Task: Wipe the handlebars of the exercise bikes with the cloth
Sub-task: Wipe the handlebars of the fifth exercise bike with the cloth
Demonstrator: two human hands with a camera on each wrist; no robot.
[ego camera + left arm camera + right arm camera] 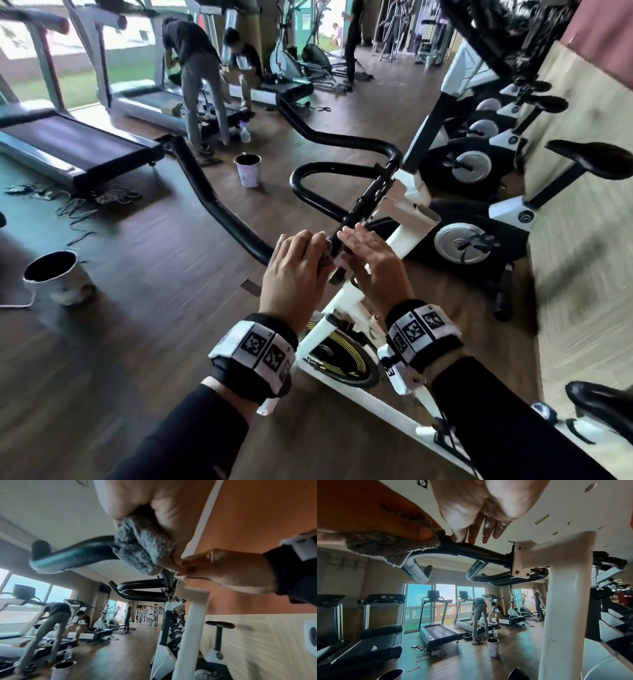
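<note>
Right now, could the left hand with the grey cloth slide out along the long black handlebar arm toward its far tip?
Probably yes. The left hand grips the fluffy grey cloth against the black tubular handlebar near its centre clamp, and the bar looks bare ahead. The right hand rests on the other side.

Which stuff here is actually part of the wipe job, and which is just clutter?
In use:
- grey cloth, gripped by the left hand
- black handlebar of the nearest white bike
- right hand, fingers straight, resting on the bar

Lying about:
- two cups on the floor
- spray bottle
- loose cords
- treadmills
</note>
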